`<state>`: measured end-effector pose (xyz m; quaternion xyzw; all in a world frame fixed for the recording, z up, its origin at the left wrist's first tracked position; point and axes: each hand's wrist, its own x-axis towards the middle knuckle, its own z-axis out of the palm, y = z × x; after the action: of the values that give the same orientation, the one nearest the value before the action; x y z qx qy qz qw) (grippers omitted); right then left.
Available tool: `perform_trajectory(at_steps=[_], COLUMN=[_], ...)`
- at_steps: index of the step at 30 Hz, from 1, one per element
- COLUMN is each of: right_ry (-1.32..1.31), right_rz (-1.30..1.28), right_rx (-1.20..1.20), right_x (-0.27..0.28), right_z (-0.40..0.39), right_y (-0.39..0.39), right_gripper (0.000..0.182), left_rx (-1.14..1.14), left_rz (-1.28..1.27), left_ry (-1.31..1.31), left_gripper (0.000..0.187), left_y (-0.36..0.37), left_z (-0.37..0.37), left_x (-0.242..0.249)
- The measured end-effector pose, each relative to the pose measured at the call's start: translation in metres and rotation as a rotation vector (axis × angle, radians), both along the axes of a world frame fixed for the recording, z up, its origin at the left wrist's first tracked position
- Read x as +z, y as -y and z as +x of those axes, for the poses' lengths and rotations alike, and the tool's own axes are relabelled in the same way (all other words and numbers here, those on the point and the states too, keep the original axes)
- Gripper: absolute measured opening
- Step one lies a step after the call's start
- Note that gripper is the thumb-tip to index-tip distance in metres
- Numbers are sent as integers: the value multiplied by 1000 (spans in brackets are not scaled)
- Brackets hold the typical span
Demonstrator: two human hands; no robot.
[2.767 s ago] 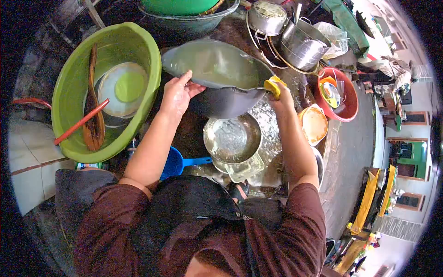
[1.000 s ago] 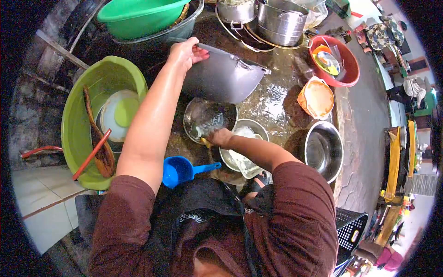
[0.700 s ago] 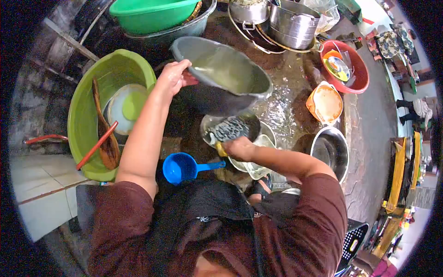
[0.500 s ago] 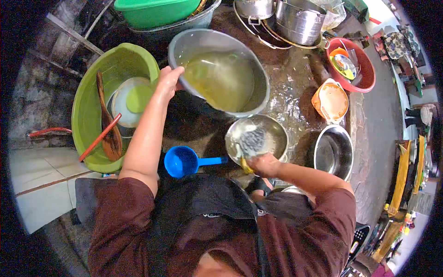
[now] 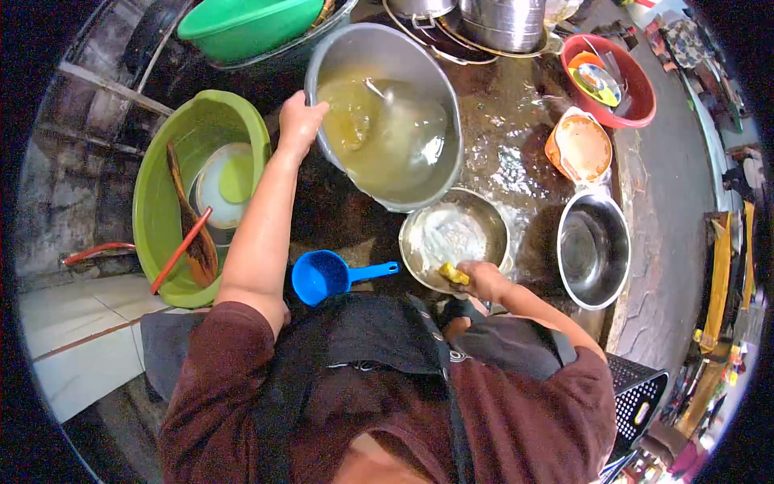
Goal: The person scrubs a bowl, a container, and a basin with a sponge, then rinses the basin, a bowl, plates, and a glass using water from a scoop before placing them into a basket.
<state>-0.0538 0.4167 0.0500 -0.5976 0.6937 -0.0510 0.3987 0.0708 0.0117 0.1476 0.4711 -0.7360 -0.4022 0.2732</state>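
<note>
My left hand point(image 5: 301, 123) is closed around the left rim of a grey basin point(image 5: 451, 89), which tilts toward me. Cloudy yellowish water lies in it, with a shiny spoon-like handle sticking up. Just below the basin's lower edge sits a round metal pan point(image 5: 504, 234), whitish suds and water across its bottom. At the pan's near right rim, my right hand point(image 5: 486, 282) grips a yellow sponge point(image 5: 453, 273). A blue dipper point(image 5: 320, 277) stands left of the pan, its handle pointing right.
To the left, a green tub point(image 5: 151, 202) holds a wooden paddle and a plate-like piece. On the right are a steel bowl point(image 5: 594, 250), an orange-stained container point(image 5: 582, 149) and a red basin point(image 5: 645, 101) of dishes. Metal pots point(image 5: 500, 24) stand behind on the wet floor.
The grey basin has tipped further toward me, its far rim rising. My right hand has drawn the sponge from inside the pan to its near right rim. The view has shifted slightly.
</note>
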Motion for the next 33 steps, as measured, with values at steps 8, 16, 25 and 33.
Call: perform_trajectory(at_steps=[8,16,25,33], right_ry=[7,52,771,823], right_rz=[-5,224,55,-137], right_rx=[-120,-39,-828,-1144], right_x=[-10,-6,27,45], right_z=[-2,-4,-34,-59], right_y=[-10,-23,-48,-72], right_gripper=[42,38,40,39], left_rx=[-91,-100,-58,291], left_rz=[36,386,226,255], left_ry=[-186,-227,-204,-40], left_gripper=[19,21,25,27], left_y=[31,38,38,-29], left_z=[-72,-122,-32,64], left_x=[7,38,-2,-97])
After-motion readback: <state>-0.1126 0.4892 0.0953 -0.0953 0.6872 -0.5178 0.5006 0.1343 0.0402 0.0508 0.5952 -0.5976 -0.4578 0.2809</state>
